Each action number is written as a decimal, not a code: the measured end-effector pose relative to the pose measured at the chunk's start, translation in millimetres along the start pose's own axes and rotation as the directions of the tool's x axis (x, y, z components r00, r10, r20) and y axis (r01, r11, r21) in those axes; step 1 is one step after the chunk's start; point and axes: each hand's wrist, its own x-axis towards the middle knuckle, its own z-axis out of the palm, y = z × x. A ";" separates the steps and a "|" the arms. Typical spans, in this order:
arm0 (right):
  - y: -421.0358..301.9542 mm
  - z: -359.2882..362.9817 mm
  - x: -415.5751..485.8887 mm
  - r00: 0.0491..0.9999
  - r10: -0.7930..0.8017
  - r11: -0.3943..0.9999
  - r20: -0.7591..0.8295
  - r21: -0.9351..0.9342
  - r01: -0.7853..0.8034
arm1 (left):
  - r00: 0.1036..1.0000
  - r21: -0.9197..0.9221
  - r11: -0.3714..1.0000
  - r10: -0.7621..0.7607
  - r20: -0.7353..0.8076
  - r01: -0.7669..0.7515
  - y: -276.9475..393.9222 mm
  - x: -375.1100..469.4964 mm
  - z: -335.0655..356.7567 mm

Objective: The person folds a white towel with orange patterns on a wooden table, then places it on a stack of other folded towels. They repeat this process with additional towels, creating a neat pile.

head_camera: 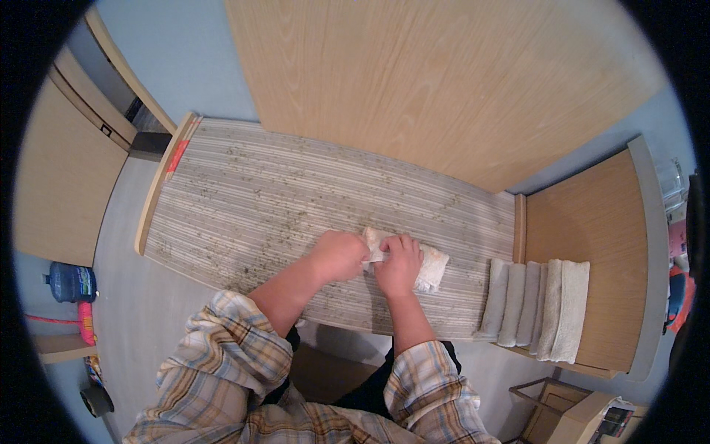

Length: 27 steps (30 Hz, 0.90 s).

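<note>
A white towel with pale orange patches [435,268] lies folded into a narrow bundle on the striped tabletop [333,177]. My left hand [341,255] is closed in a fist at the towel's left end, pinching its edge. Over the towel's middle lies my right hand [399,266], its fingers bent and pressing into the fabric, the thumb close to the left hand. Both hands hide part of the cloth between them.
Several folded grey and cream towels [532,311] stand in a row at the right, against a wooden panel [588,250]. Small dark specks dot the tabletop. A raised wooden edge [161,194] bounds it on the left. A blue water bottle [71,282] is at far left.
</note>
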 end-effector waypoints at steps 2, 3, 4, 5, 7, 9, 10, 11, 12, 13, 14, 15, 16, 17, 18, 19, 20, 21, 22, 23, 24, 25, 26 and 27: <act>1.1 1.2 0.8 1.000 0.002 1.000 -0.009 0.000 -0.002 | 1.000 0.011 1.000 0.006 -0.009 -0.006 4.0 -2.1 2.7; 1.7 1.2 1.3 1.000 -0.003 1.000 -0.004 -0.002 0.003 | 0.998 0.009 1.000 0.021 -0.053 -0.021 6.9 -3.0 5.0; 2.4 1.1 2.2 1.000 -0.006 1.000 0.000 -0.003 0.006 | 0.996 0.012 1.000 0.027 -0.082 -0.026 10.0 -4.1 7.9; 3.0 0.4 2.8 1.000 -0.002 1.000 0.011 -0.001 0.002 | 0.992 0.017 0.999 0.036 -0.117 -0.035 11.2 -5.4 9.8; 4.7 -2.7 3.7 0.999 -0.028 1.000 0.046 0.013 0.028 | 0.984 0.028 0.999 0.048 -0.169 -0.044 9.5 -5.2 11.1; 8.0 -8.8 4.0 0.996 -0.045 0.999 0.071 0.026 0.043 | 0.982 0.041 0.998 0.044 -0.183 -0.037 7.5 -3.8 11.9; 9.6 -13.0 2.5 0.996 -0.051 0.998 0.076 0.034 0.048 | 0.986 0.049 0.999 0.029 -0.165 -0.022 5.9 -3.0 11.3; 11.5 -17.3 1.2 0.995 -0.057 0.998 0.080 0.042 0.054 | 0.988 0.055 0.998 0.015 -0.153 -0.007 4.4 -2.1 10.4; 14.6 -22.3 0.7 0.992 -0.023 0.999 0.120 0.048 0.018 | 0.989 0.051 0.999 0.012 -0.148 -0.005 3.2 -1.3 9.3; 18.3 -27.8 -0.4 0.987 0.013 0.998 0.161 0.053 -0.022 | 0.989 0.043 0.999 0.011 -0.146 -0.005 2.3 -0.8 8.3; 21.4 -32.1 -2.2 0.975 0.064 0.995 0.213 0.058 -0.077 | 0.992 0.035 0.999 0.004 -0.128 0.001 1.5 -0.4 7.3; 23.9 -35.4 -4.6 0.979 0.045 0.997 0.201 0.048 -0.056 | 0.992 0.046 0.999 0.011 -0.127 -0.005 1.3 0.1 6.8; 26.5 -38.4 -7.5 0.979 0.041 0.998 0.199 0.039 -0.050 | 0.994 0.055 0.998 0.013 -0.110 -0.007 1.6 0.7 6.9; 29.7 -41.3 -9.9 0.979 0.040 0.998 0.200 0.039 -0.049 | 0.996 0.063 0.998 0.014 -0.092 -0.008 1.9 1.3 7.4; 33.8 -44.5 -11.3 0.979 0.051 0.999 0.195 0.007 -0.053 | 0.995 0.077 0.997 -0.015 -0.094 0.022 3.1 2.2 8.4; 38.6 -48.1 -12.9 0.979 0.065 0.998 0.193 -0.016 -0.063 | 0.994 0.091 0.995 -0.043 -0.096 0.052 5.1 2.8 10.4; 43.3 -52.3 -15.7 0.978 0.081 0.996 0.193 -0.038 -0.074 | 0.992 0.104 0.991 -0.073 -0.100 0.083 7.0 1.6 12.7; 48.6 -57.0 -17.6 0.980 0.115 0.993 0.161 -0.060 -0.106 | 0.991 0.077 0.993 -0.083 -0.101 0.091 7.8 -0.1 14.4; 54.4 -61.5 -17.4 0.981 0.146 0.987 0.126 -0.080 -0.136 | 0.990 0.053 0.994 -0.093 -0.109 0.100 7.8 -1.0 15.3; 58.6 -64.4 -18.5 0.978 0.190 0.977 0.088 -0.112 -0.180 | 0.987 0.031 0.993 -0.109 -0.117 0.113 8.6 -2.3 16.6; 61.2 -66.0 -20.8 0.980 0.186 0.975 0.076 -0.137 -0.174 | 0.988 0.028 0.994 -0.099 -0.115 0.102 9.9 -4.4 18.0; 62.1 -65.8 -23.7 0.982 0.173 0.983 0.080 -0.075 -0.167 | 0.989 0.028 0.995 -0.095 -0.112 0.098 11.1 -6.5 18.9; 62.0 -64.3 -26.6 0.982 0.168 0.986 0.084 -0.020 -0.167 | 0.990 0.035 0.995 -0.088 -0.114 0.093 12.3 -8.5 19.3; 61.6 -63.4 -30.3 0.982 0.165 0.985 0.087 0.035 -0.169 | 0.987 0.029 0.995 -0.093 -0.129 0.097 14.1 -11.3 19.5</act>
